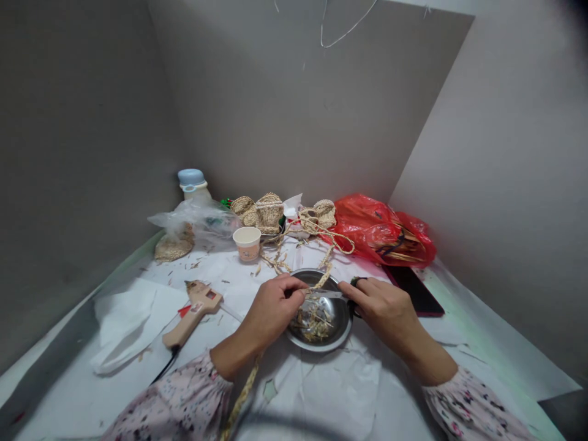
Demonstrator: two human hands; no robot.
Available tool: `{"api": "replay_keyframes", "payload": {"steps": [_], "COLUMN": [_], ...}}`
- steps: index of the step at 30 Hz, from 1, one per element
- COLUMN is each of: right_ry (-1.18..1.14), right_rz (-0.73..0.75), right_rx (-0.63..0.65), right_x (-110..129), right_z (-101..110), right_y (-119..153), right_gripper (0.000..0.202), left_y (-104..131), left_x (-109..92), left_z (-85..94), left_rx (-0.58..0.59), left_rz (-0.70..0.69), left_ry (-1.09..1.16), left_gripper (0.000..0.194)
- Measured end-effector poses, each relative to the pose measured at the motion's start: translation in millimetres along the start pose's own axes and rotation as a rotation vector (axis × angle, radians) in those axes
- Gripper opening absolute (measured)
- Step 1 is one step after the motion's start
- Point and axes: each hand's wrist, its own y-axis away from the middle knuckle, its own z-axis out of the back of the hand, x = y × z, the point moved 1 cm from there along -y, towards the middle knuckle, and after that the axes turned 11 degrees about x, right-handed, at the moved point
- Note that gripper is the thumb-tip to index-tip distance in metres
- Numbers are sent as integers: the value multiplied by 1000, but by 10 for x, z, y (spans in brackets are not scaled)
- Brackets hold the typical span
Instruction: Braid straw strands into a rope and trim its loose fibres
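Observation:
My left hand point(276, 306) pinches a braided straw cord point(324, 277) above the left side of a round metal bowl point(343, 340). One length of the cord runs up and back from my fingers, and another hangs below my wrist towards the front edge. On the bowl's right, my right hand point(383, 303) is closed around the dark handles of a pair of scissors. The scissors' blades point(328, 294) point left over the bowl, close to the cord at my left fingertips. Short straw clippings point(315, 324) lie inside the bowl.
A glue gun point(197, 309) lies left, beside white paper point(124, 318). Behind stand a paper cup point(247, 246), a blue-lidded bottle point(192, 180) and woven straw pieces point(269, 213). A red plastic bag point(367, 223) and a dark flat tablet-like object point(416, 291) are right. Walls enclose the table.

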Motion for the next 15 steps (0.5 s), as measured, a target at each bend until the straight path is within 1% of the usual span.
{"api": "replay_keyframes", "payload": {"steps": [6,10,15], "right_ry": [-8,-11,9], "right_rz": [-23,-37,-42], "right_rx": [0,8,-13], "right_x": [19,18,12], "right_z": [-34,-62,-55], "right_y": [2,16,26], "right_gripper": [30,29,26], "left_y": [-2,-5,-16], "left_x": [-5,12,46], "left_z": [5,-3,-24], "left_rx": [3,4,22], "left_rz": [8,10,66], "left_ry": [6,70,151], "left_gripper": [24,25,24]}}
